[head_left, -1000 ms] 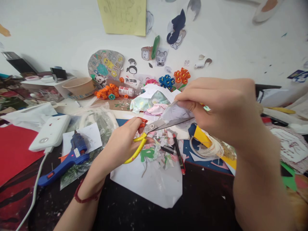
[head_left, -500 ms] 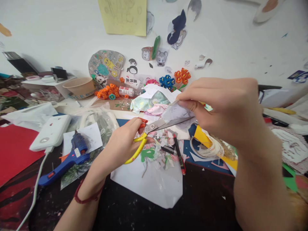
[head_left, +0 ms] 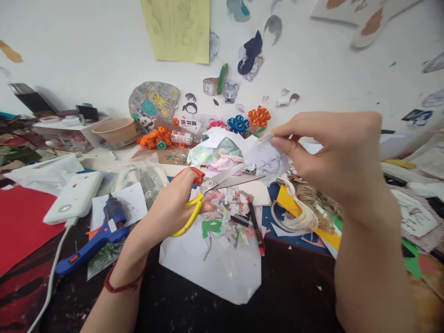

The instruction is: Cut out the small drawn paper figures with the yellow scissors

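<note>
My left hand is closed round the yellow and orange handles of a pair of scissors. The blades are spread and point right, their tips close to a small piece of paper with drawn lines. Between thumb and forefinger, my right hand pinches that paper by its upper edge, above the blades. Below the scissors, paper scraps in pink, green and white lie on a white sheet. A black marker with red ends rests across the right side of the scraps.
On the left are a blue glue gun, a white power bank with a cable, and red paper. Coiled cord lies on the right. Behind stand a paper bowl, orange flowers and a crumpled paper pile.
The scissors have drawn back left and opened wider, away from the paper. My right hand has moved slightly right with the paper, which now shows more of its drawn face.
</note>
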`<state>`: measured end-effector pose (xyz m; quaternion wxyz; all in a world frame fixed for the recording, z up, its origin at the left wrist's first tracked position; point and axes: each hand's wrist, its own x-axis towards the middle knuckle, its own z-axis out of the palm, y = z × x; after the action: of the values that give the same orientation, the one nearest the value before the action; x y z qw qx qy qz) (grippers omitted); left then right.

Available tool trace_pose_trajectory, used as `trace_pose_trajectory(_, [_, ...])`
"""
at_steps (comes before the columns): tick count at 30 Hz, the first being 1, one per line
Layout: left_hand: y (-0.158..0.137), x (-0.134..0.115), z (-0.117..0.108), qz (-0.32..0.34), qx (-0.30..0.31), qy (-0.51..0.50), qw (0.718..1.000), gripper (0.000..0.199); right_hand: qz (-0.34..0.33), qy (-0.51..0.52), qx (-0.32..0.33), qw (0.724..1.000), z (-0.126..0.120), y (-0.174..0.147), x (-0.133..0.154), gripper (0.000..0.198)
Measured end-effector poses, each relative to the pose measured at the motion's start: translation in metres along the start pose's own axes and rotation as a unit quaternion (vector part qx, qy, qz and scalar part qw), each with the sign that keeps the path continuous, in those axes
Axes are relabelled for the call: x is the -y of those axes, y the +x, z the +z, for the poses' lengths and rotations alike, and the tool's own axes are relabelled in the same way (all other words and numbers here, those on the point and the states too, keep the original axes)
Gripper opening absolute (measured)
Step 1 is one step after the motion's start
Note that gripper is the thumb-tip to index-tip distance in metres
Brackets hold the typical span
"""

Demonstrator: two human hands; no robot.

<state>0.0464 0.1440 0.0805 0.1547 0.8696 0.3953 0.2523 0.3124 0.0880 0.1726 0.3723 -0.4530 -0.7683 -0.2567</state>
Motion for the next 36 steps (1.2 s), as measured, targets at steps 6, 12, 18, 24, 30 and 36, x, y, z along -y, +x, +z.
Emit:
trace_pose_trajectory(6, [0.008,-0.016,-0.007,-0.035,-0.077,-0.234,0.968,0.024,0.095,0.095,-0.069,0.989,-0.005,0.0,-0.005,0.014])
trace_pose_trajectory(12, [0.034,-0.079,0.006,-0.021,-0.138,-0.466,0.874,0.033,0.091,0.136,-0.075,0.984,-0.008,0.001,-0.001,0.009])
trace_pose_trajectory(18, [0.044,-0.111,0.006,-0.02,-0.175,-0.492,0.852,0.03,0.057,0.132,-0.097,0.985,-0.023,0.002,0.002,0.01])
trace_pose_trajectory(24, [0.047,-0.12,0.001,0.012,-0.184,-0.48,0.858,0.027,0.056,0.124,-0.116,0.984,-0.03,0.001,0.0,0.011])
trace_pose_trajectory(30, [0.056,-0.127,-0.002,0.004,-0.2,-0.477,0.856,0.028,0.076,0.134,-0.132,0.979,-0.032,0.001,-0.003,0.011])
trace_pose_trajectory(36, [0.064,-0.13,-0.014,0.04,-0.184,-0.469,0.863,0.027,0.124,0.174,-0.171,0.962,-0.029,-0.001,-0.009,0.006])
